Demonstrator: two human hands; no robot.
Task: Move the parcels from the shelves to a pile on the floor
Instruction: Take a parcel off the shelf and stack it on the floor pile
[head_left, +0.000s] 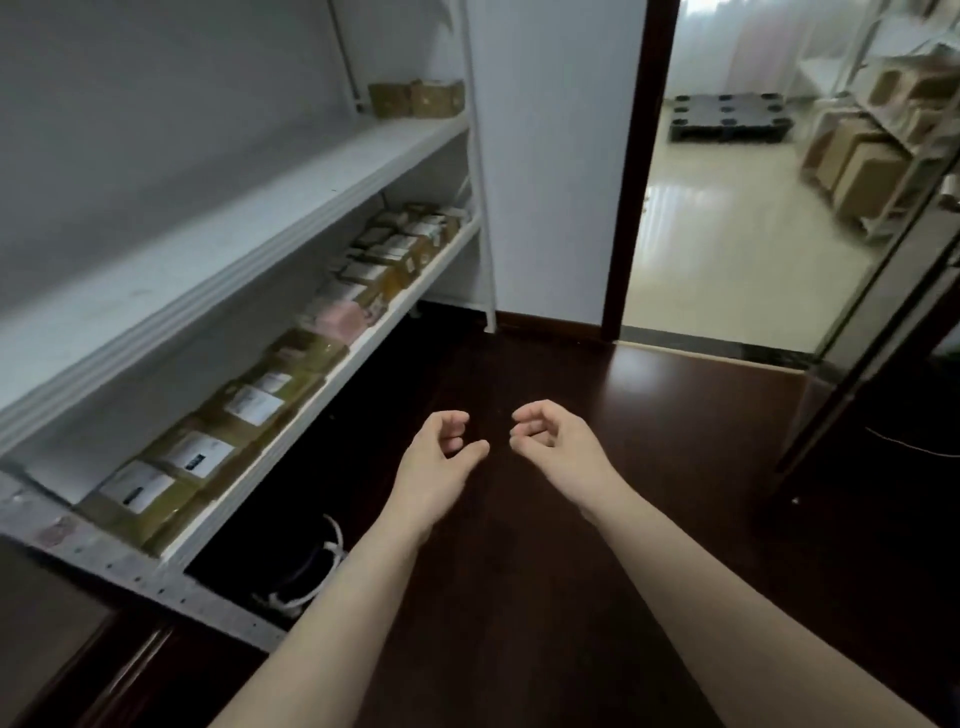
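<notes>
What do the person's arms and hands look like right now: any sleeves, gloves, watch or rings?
The left hand and right hand are bare, with no gloves. No ring shows on the fingers, and no watch or bracelet at either wrist. The left forearm and right forearm are uncovered to the frame's bottom edge, with no sleeve in view. No markings show.

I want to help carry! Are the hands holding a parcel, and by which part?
Nothing is held: the left hand and right hand hang loosely curled above the floor; parcels lie on the shelf.
</notes>
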